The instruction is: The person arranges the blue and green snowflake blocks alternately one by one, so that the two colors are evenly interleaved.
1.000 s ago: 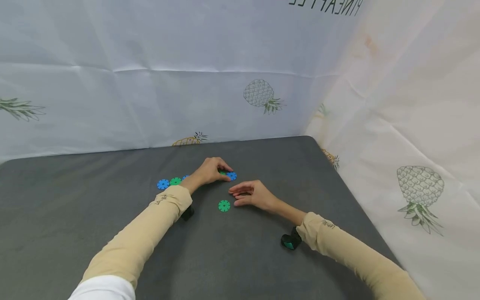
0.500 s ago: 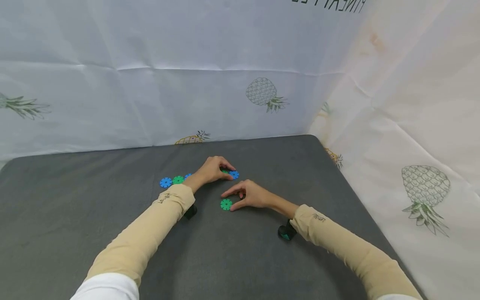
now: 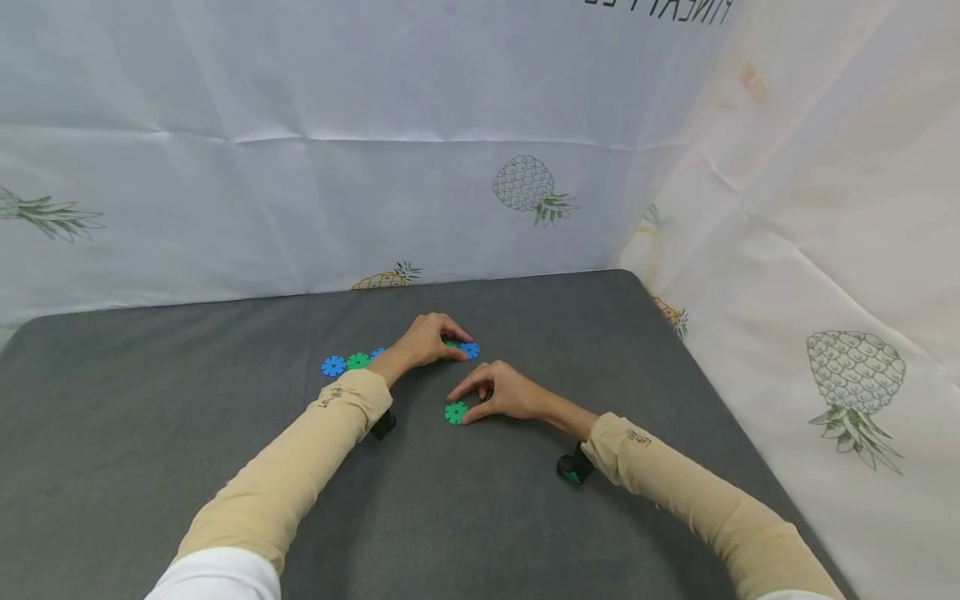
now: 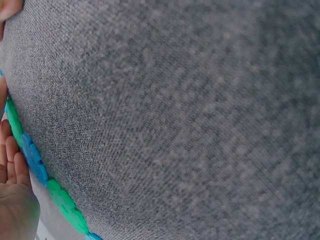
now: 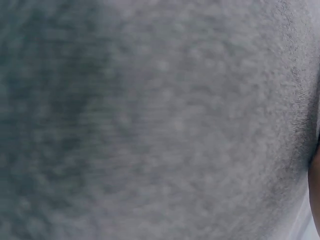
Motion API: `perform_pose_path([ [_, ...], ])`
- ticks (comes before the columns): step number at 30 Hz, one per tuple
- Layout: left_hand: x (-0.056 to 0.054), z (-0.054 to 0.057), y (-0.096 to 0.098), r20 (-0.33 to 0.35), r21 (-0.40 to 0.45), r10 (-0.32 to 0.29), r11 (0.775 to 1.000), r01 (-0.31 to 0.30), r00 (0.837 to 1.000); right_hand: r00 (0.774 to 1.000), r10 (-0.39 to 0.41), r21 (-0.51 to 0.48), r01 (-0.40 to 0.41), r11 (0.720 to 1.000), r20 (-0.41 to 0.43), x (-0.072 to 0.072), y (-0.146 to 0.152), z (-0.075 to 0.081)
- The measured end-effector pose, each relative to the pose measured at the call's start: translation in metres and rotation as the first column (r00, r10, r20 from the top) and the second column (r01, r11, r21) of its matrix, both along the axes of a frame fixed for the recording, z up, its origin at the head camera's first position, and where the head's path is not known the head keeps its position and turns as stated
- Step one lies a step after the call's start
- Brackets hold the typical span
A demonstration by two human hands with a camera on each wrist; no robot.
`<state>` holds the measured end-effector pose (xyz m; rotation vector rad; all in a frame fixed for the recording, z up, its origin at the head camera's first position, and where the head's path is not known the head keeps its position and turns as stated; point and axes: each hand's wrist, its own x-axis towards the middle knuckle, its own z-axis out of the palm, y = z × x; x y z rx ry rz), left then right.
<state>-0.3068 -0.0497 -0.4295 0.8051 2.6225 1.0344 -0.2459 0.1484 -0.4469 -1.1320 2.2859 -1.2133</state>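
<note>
Flat notched plastic discs, blue and green, lie in a row on the grey table. A blue disc (image 3: 333,366) and a green disc (image 3: 357,361) show at its left end. My left hand (image 3: 422,340) arches over the right part of the row, its thumb and fingers gripping around the green disc beside the end blue disc (image 3: 470,350). Part of the row is hidden by this hand. Nearer to me, my right hand (image 3: 510,393) pinches a separate green disc (image 3: 456,412) by its edge. The left wrist view shows linked green (image 4: 67,207) and blue discs (image 4: 35,159) along the fingers.
The dark grey cloth-covered table (image 3: 480,517) extends around both hands. White curtains (image 3: 300,200) printed with pineapples hang behind it and along its right side. A black wrist camera (image 3: 574,467) sits under the right wrist. The right wrist view shows mostly blurred cloth.
My right hand has moved left to the separate green disc and closed thumb and fingers around its edge; the disc has shifted slightly. The left hand stays at the row.
</note>
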Motion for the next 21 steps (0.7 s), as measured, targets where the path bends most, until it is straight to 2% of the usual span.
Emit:
perform_pose_path([
  [3,0.001,0.001,0.000,0.008,0.007,0.002,1.000,-0.002,1.000,0.998,-0.019,-0.058,0.022,0.998,0.055,0.001,0.002,-0.001],
  [5,0.002,0.002,0.001,0.013,0.009,0.005,1.000,-0.005,1.000,0.990,-0.038,-0.106,0.052,0.993,0.135,0.001,0.004,0.000],
  [10,0.000,0.000,0.003,0.029,0.004,0.012,1.000,-0.012,0.999,0.956,-0.084,-0.163,0.134,0.978,0.282,-0.001,0.013,0.003],
  [14,0.000,0.001,0.003,0.042,-0.006,0.017,1.000,-0.017,0.999,0.927,-0.135,-0.170,0.205,0.964,0.349,-0.004,0.022,0.000],
  [21,0.000,0.002,0.002,0.046,-0.014,0.019,1.000,-0.018,0.999,0.869,-0.229,-0.203,0.344,0.917,0.438,-0.011,0.034,-0.002],
])
